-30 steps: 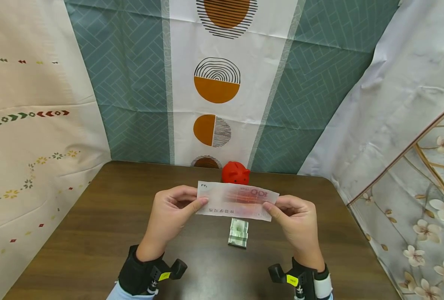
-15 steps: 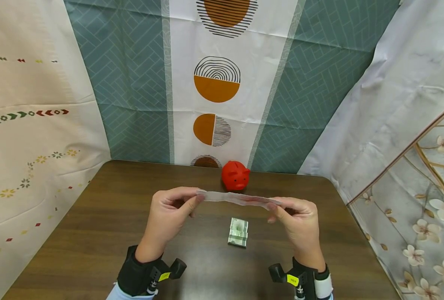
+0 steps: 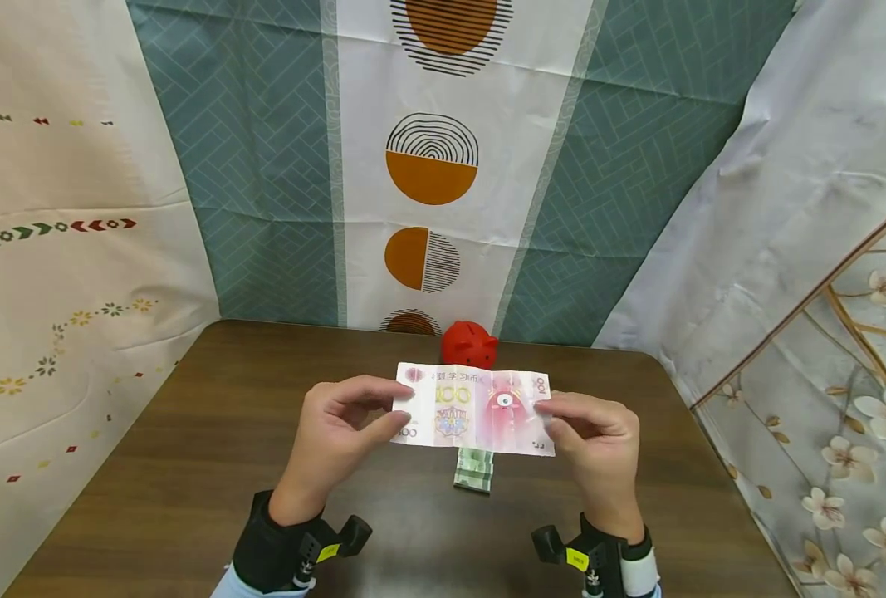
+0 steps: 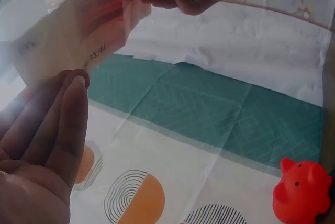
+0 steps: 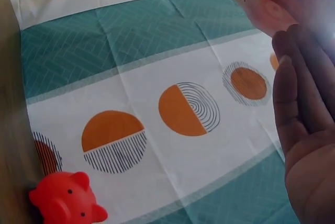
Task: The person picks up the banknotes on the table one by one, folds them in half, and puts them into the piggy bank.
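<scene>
A pink and white banknote [image 3: 480, 411] marked 100 is stretched between my hands above the table, its printed face toward the head camera. My left hand [image 3: 345, 432] pinches the note's left end between thumb and fingers. At the opposite end, my right hand [image 3: 595, 448] pinches it the same way. Below the note, a folded green banknote [image 3: 474, 472] lies on the table, its upper part hidden. Both wrist views show the pink note's other side, bright with glare.
A red piggy bank [image 3: 469, 345] stands near the far edge of the brown wooden table [image 3: 263, 365], its lower part hidden by the note. Patterned cloths [image 3: 278, 166] hang behind the table and along both sides.
The pink note has been turned over: it was tilted back, then edge-on, and now shows its other face upright. The green note and piggy bank have stayed put.
</scene>
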`<act>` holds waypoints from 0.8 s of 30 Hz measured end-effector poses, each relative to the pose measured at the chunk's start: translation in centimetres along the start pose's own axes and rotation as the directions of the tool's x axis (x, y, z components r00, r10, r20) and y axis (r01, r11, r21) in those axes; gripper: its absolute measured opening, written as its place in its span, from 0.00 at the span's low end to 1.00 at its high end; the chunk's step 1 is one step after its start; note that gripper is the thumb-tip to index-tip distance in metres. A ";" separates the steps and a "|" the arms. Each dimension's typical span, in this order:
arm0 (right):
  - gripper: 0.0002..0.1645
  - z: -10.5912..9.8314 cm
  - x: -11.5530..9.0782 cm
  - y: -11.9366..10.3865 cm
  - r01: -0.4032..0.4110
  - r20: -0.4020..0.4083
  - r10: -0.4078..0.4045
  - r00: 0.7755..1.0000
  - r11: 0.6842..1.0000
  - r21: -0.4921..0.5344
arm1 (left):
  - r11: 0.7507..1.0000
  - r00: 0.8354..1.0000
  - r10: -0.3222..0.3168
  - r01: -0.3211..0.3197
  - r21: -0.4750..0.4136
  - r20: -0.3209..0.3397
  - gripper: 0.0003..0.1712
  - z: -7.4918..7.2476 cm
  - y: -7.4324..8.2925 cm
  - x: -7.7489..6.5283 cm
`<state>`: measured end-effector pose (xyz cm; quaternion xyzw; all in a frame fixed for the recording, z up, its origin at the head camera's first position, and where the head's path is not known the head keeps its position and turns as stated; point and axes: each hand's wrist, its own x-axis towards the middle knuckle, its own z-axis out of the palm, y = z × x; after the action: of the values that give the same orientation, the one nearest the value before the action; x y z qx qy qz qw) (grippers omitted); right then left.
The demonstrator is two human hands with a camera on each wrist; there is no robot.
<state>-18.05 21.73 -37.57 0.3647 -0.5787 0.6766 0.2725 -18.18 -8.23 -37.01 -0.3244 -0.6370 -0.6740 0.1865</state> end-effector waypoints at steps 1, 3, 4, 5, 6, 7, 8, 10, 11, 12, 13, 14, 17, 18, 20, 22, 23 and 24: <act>0.08 0.1 0.0 -0.1 -0.001 -0.018 0.000 1.000 0.999 -0.033 | 1.000 1.000 -0.009 0.009 0.012 -0.010 0.10 0.1 0.1 0.0; 0.12 0.3 0.1 -0.1 -0.003 -0.042 0.001 0.999 0.998 -0.061 | 0.998 0.999 -0.018 0.020 0.054 -0.036 0.12 0.2 0.3 0.1; 0.14 0.4 0.1 -0.1 -0.008 -0.049 0.004 0.999 0.998 -0.065 | 0.997 0.998 -0.021 0.025 0.078 -0.051 0.13 0.3 0.4 0.1; 0.17 0.5 0.2 -0.1 -0.007 -0.051 0.004 0.999 0.998 -0.063 | 0.995 0.997 -0.026 0.032 0.098 -0.068 0.14 0.4 0.4 0.1; 0.21 0.5 0.2 -0.1 -0.008 -0.052 0.005 0.999 0.998 -0.057 | 0.993 0.996 -0.029 0.038 0.113 -0.083 0.15 0.4 0.4 0.2; 0.25 0.5 0.3 -0.1 -0.010 -0.053 0.007 0.999 0.999 -0.052 | 0.991 0.995 -0.034 0.046 0.124 -0.094 0.17 0.5 0.4 0.2; 0.28 0.6 0.3 -0.1 -0.015 -0.056 0.012 0.998 0.999 -0.052 | 0.991 0.994 -0.035 0.048 0.126 -0.104 0.18 0.5 0.4 0.2; 0.31 0.7 0.4 -0.2 -0.046 -0.069 0.042 0.997 0.997 -0.055 | 0.990 0.990 -0.051 0.068 0.125 -0.135 0.21 0.5 0.4 0.3; 0.30 0.7 0.4 -0.3 -0.062 -0.079 0.057 0.995 0.996 -0.061 | 0.989 0.987 -0.060 0.079 0.125 -0.150 0.22 0.6 0.4 0.3; 0.28 0.8 0.3 -0.4 -0.081 -0.090 0.074 0.993 0.995 -0.066 | 0.987 0.984 -0.069 0.091 0.130 -0.165 0.22 0.6 0.4 0.3; 0.25 0.8 0.3 -0.5 -0.098 -0.102 0.091 0.991 0.993 -0.072 | 0.986 0.981 -0.077 0.102 0.135 -0.179 0.21 0.6 0.4 0.3; 0.22 0.9 0.3 -0.5 -0.114 -0.113 0.104 0.988 0.990 -0.080 | 0.984 0.978 -0.080 0.108 0.139 -0.193 0.19 0.6 0.4 0.3; 0.18 1.0 0.3 -0.6 -0.141 -0.135 0.128 0.983 0.986 -0.090 | 0.982 0.974 -0.077 0.111 0.153 -0.212 0.15 0.6 0.4 0.3; 0.18 1.0 0.3 -0.6 -0.142 -0.135 0.129 0.982 0.985 -0.092 | 0.982 0.974 -0.073 0.107 0.155 -0.213 0.15 0.7 0.3 0.3; 0.18 1.0 0.3 -0.6 -0.141 -0.130 0.128 0.983 0.985 -0.098 | 0.984 0.975 -0.068 0.101 0.150 -0.209 0.14 0.7 0.3 0.4; 0.17 0.9 0.3 -0.6 -0.141 -0.115 0.130 0.985 0.985 -0.102 | 0.986 0.977 -0.068 0.097 0.136 -0.201 0.14 0.7 0.2 0.4; 0.17 0.8 0.3 -0.6 -0.144 -0.104 0.133 0.986 0.984 -0.108 | 0.987 0.978 -0.070 0.096 0.128 -0.196 0.14 0.7 0.2 0.4; 0.16 0.7 0.3 -0.7 -0.148 -0.092 0.137 0.986 0.982 -0.114 | 0.988 0.979 -0.072 0.096 0.122 -0.189 0.14 0.7 0.1 0.4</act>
<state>-17.57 21.10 -36.90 0.2766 -0.6314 0.6728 0.2688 -18.25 -7.46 -36.65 -0.2205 -0.6729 -0.6651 0.2369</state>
